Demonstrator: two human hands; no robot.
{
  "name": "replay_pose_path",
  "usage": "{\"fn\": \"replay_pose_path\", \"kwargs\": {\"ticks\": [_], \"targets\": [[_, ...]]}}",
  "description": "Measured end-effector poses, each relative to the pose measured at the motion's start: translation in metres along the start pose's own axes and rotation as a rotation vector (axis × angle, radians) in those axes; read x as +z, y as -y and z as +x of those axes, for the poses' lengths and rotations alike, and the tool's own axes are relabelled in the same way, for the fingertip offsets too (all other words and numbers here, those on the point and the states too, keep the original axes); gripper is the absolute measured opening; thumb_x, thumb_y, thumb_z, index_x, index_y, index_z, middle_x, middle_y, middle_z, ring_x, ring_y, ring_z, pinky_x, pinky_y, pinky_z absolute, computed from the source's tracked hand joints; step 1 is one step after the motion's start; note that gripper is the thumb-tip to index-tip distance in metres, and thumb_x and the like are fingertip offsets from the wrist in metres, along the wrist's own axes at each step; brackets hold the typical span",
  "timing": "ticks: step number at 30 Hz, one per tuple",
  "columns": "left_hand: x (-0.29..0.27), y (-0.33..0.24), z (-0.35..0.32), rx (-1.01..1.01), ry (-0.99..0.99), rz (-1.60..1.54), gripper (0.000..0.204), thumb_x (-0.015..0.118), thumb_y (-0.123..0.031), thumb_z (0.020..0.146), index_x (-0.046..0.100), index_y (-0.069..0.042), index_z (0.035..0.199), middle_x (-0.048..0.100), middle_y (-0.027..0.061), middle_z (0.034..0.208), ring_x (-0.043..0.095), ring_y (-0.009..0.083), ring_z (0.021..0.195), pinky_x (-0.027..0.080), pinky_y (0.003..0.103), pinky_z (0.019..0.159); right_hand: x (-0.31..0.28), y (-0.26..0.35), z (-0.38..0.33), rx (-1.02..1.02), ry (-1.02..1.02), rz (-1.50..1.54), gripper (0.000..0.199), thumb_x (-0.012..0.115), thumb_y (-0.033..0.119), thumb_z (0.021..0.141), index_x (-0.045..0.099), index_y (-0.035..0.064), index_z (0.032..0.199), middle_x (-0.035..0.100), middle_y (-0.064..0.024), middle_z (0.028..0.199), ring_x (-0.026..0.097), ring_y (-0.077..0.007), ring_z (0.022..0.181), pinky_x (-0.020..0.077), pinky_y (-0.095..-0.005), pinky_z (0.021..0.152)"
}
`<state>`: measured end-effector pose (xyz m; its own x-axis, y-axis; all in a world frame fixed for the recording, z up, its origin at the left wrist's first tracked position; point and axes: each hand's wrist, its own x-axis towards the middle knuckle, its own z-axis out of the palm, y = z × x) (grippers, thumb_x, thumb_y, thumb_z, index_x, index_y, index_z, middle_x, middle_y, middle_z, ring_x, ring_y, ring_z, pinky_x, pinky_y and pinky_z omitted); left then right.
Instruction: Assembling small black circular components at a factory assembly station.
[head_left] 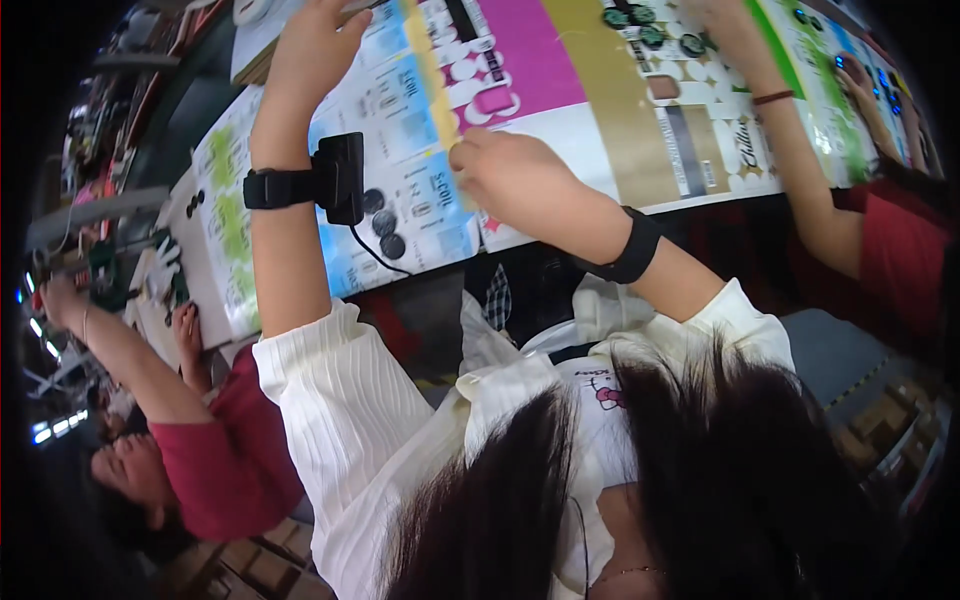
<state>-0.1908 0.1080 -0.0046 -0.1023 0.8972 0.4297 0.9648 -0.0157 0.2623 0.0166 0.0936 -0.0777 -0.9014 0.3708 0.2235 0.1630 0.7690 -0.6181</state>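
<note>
My left hand (315,45) reaches to the far left over a printed sheet in blue and white (400,130). Its thumb sticks out, and most of its fingers are cut off by the upper edge of the view. A black strap with a boxy black device (342,178) sits on that wrist, with a cable hanging from it. My right hand (515,180) hovers over the yellow border between the blue sheet and a white and magenta one (545,60). Its fingers are curled together; whatever they hold is hidden. Three round black pieces (384,222) lie near my left wrist.
A pink rounded piece (493,99) and several black strips lie on the patterned sheets. Dark green round parts (652,37) are farther right. Co-workers in red reach in on both sides, one arm (775,95) at the right. A boxy stack (255,60) stands far left.
</note>
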Motion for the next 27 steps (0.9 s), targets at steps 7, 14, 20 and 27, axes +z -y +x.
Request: {"fn": "replay_pose_path", "kwargs": {"ticks": [7, 14, 20, 27], "targets": [[-0.037, 0.015, -0.046, -0.188, 0.08, 0.057, 0.027, 0.052, -0.023, 0.076, 0.056, -0.006, 0.096, 0.057, 0.0123, 0.092, 0.053, 0.0254, 0.085, 0.04, 0.029, 0.075, 0.074, 0.046, 0.015, -0.311, 0.133, 0.101, 0.019, 0.053, 0.004, 0.064, 0.048, 0.0002, 0.082, 0.046, -0.0158, 0.087, 0.051, -0.0302, 0.077, 0.0435, -0.037, 0.061], [-0.031, -0.019, -0.021, -0.363, 0.155, -0.06, 0.026, 0.054, -0.023, 0.074, 0.057, -0.003, 0.091, 0.06, 0.0121, 0.082, 0.057, 0.0213, 0.075, 0.042, 0.027, 0.066, 0.106, 0.052, 0.032, -0.07, 0.135, 0.069, 0.02, 0.054, 0.001, 0.058, 0.052, -0.0018, 0.078, 0.048, -0.0196, 0.086, 0.053, -0.0328, 0.07, 0.0445, -0.0377, 0.057], [0.043, -0.042, 0.054, 0.075, 0.465, -0.319, 0.026, 0.054, -0.02, 0.075, 0.057, 0.0, 0.092, 0.059, 0.0083, 0.08, 0.054, 0.0139, 0.072, 0.041, 0.024, 0.065, 0.067, 0.023, 0.026, 0.048, 0.017, 0.076, 0.019, 0.052, 0.001, 0.06, 0.052, -0.0014, 0.079, 0.05, -0.0191, 0.08, 0.054, -0.0329, 0.067, 0.0448, -0.0386, 0.057], [0.169, -0.081, 0.102, 0.045, 0.382, -0.28, 0.028, 0.063, -0.025, 0.065, 0.06, -0.006, 0.085, 0.06, 0.0107, 0.076, 0.057, 0.023, 0.07, 0.044, 0.031, 0.062, -0.03, -0.046, -0.045, 0.192, -0.232, 0.011, 0.011, 0.054, 0.004, 0.066, 0.053, 0.0026, 0.077, 0.054, -0.012, 0.076, 0.052, -0.03, 0.071, 0.0419, -0.034, 0.064]]}}
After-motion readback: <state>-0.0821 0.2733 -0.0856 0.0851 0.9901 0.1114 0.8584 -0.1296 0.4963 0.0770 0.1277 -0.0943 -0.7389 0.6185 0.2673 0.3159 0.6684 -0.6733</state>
